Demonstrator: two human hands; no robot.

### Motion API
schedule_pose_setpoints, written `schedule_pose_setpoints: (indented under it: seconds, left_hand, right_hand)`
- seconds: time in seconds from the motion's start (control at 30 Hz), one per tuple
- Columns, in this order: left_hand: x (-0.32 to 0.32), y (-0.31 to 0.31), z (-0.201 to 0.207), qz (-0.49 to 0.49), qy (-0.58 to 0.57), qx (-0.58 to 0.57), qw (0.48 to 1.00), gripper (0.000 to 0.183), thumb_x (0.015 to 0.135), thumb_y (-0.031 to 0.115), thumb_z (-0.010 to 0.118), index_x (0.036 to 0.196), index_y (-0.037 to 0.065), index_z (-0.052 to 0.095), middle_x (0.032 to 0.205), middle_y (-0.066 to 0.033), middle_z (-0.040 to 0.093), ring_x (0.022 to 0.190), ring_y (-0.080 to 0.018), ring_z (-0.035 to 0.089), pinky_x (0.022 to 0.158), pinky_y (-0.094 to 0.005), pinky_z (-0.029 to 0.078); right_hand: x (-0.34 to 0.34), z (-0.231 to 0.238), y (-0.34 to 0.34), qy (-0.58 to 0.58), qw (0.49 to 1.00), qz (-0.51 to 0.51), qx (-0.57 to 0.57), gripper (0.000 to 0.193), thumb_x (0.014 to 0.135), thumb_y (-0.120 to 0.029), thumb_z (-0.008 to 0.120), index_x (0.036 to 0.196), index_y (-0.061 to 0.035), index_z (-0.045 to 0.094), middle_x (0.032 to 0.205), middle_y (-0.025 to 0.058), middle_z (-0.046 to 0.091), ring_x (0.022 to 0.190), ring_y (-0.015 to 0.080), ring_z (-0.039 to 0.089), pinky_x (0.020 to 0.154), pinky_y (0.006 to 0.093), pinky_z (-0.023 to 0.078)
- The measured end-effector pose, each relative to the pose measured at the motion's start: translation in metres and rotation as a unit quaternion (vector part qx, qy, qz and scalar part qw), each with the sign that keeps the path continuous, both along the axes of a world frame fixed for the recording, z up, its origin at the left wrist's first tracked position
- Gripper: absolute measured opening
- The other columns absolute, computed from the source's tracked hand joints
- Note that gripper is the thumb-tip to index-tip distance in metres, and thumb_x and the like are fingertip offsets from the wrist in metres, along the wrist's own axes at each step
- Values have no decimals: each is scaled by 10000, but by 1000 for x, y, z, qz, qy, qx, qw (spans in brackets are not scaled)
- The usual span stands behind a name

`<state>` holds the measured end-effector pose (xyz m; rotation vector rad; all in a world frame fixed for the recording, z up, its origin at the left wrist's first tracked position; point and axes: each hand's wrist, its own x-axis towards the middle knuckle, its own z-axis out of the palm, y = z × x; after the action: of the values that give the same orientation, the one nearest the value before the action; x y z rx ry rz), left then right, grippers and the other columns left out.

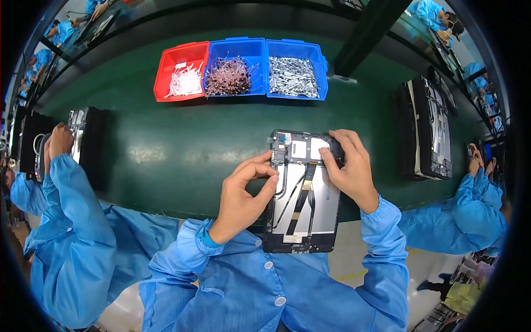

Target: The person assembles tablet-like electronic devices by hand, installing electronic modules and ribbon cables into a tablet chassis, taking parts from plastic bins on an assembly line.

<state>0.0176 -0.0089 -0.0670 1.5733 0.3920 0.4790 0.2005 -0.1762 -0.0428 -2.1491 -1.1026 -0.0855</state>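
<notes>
- An opened tablet-like device (326, 213), inner side up, sits at the centre, its lower end reaching past the near edge of the green table (166, 130) in front of the blue smock (238, 282).
- The right hand (354, 169) grips the device's corner at 1 o'clock, thumb over the inner face, fingers along the edge.
- The left hand (243, 193) is at 9 o'clock, fingers curled by the device's left edge, thumb and forefinger close together; I cannot tell whether they pinch anything.
- Dark cables (312, 205) run down the device's silvery middle.
- At 11 o'clock stand a red bin (185, 52) of white pieces and two blue bins (293, 50), one with brownish pieces, one with silvery.
- At 2 o'clock is a stack of similar devices (440, 133).
- Between 9 and 10 o'clock, a co-worker's hand (61, 141) touches another stack (83, 133).
</notes>
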Motion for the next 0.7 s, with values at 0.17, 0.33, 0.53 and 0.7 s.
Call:
schedule_pose_setpoints:
  seconds: [0.17, 0.33, 0.53, 0.7]
  left_hand:
    - [4, 10, 11, -1, 2, 40, 999, 89, 884, 0, 674, 972, -4, 682, 1164, -129, 636, 1049, -164, 630, 846, -265, 509]
    - [2, 18, 24, -53, -76, -122, 988, 115, 912, -30, 644, 1027, -19, 646, 1075, -71, 561, 957, -115, 569, 832, -238, 484]
    - [7, 14, 23, -97, -89, -130, 983, 143, 939, 0, 627, 1081, -14, 620, 1069, -76, 567, 916, -120, 578, 802, -250, 495]
    - [5, 9, 18, -93, -53, -271, 957, 191, 959, 57, 623, 1127, -32, 611, 1072, -94, 625, 856, -146, 620, 775, -277, 525]
  right_hand:
    - [-2, 12, -2, -24, 998, -40, -35, 366, 844, -190, 731, 1117, 33, 633, 1120, 186, 599, 884, 347, 660, 761, 379, 545]
    - [-28, 54, 14, 56, 992, 72, 86, 337, 823, -153, 763, 1103, 2, 657, 1044, 160, 654, 775, 279, 678, 638, 360, 539]
    - [-50, 31, 26, 374, 907, 168, 98, 176, 856, -101, 731, 996, 3, 705, 775, 78, 689, 478, 51, 497, 424, 249, 386]
    - [-60, 26, 31, 303, 928, 130, 170, 94, 851, -57, 711, 932, -10, 724, 722, 52, 691, 488, 37, 517, 423, 224, 373]
